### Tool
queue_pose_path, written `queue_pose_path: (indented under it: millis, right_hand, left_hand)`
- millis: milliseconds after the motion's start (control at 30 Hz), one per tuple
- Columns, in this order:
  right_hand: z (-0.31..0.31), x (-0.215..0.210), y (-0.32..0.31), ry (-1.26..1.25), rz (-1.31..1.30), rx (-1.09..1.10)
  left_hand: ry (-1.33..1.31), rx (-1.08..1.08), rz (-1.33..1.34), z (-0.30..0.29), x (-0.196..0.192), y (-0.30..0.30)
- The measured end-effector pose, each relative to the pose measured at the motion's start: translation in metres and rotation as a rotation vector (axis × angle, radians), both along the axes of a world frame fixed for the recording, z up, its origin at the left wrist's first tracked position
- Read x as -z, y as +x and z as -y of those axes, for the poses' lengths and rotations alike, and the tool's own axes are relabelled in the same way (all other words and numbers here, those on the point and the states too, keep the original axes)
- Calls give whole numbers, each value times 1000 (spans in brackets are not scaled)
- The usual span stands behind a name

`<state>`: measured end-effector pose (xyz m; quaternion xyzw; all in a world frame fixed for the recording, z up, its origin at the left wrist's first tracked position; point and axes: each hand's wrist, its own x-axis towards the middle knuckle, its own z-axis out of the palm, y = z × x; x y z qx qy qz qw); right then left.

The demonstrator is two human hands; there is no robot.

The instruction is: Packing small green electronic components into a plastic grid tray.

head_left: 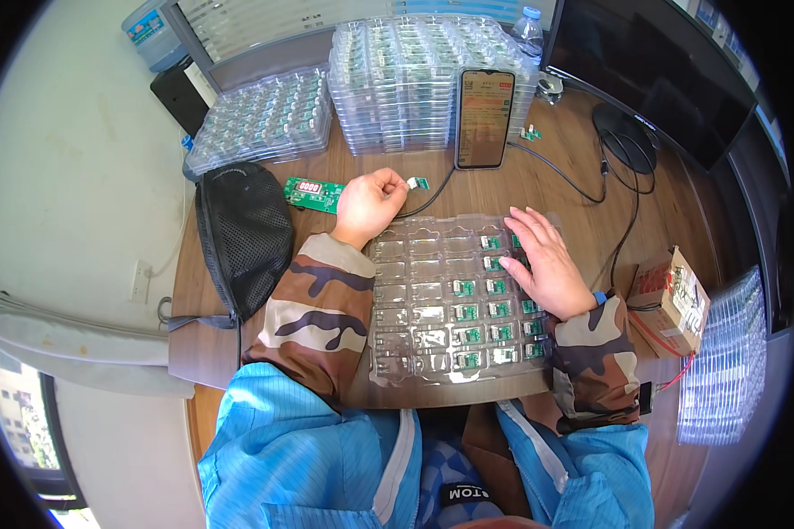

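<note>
My left hand (375,204) is closed, its fingertips at the white connector end of a small green circuit board (421,183). Under that hand's wrist side lies a longer green board (313,193) with a lit red digit display, its right end hidden. My right hand (547,260) lies open with fingers spread over the right side of a clear plastic tray (397,339), covering part of it. Small green boards with white connectors (465,311) sit in the tray's right-hand columns; the left columns hold none.
Behind stand a tall stack of filled clear trays (406,97), a lower stack (265,119) and an upright phone (484,119). A black mesh pouch (245,238) lies left. A cardboard box (670,304), black cables (631,229) and a monitor (653,70) are right.
</note>
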<state>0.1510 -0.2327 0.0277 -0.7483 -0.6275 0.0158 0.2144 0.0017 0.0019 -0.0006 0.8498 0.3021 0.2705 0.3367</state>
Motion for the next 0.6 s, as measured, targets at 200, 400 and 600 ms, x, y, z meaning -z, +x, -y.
queue_pose_path:
  millis: [200,400,600]
  right_hand:
    - [-2,8,4,75,90,-11]
    - [-4,28,1,126,-24,-34]
    - [-3,25,7,147,-83,1]
  left_hand:
    - [77,96,56,-7,5,-4]
    - [-95,202,150,-18,20,-16]
    - [-171,249,189,-19,14,0]
